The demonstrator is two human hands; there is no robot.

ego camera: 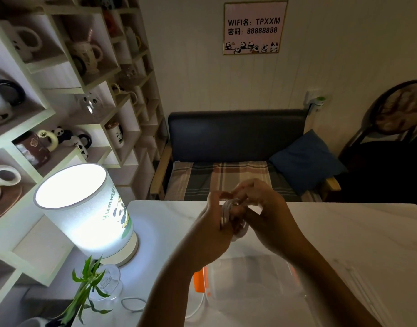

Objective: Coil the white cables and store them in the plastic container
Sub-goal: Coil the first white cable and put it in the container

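Observation:
A coiled white cable is held between both hands above the white table. My left hand grips the coil's loops from the left. From the right, my right hand pinches the top of the coil with its fingers. A clear plastic container with orange latches sits on the table below my arms, near me. Its inside is partly hidden by my forearms. Another thin white cable lies looped on the table at the lower left.
A lit table lamp with a panda print stands at the left of the table. A glass vase with a green plant is in front of it. Shelves of mugs line the left wall. A dark sofa and chair stand behind the table.

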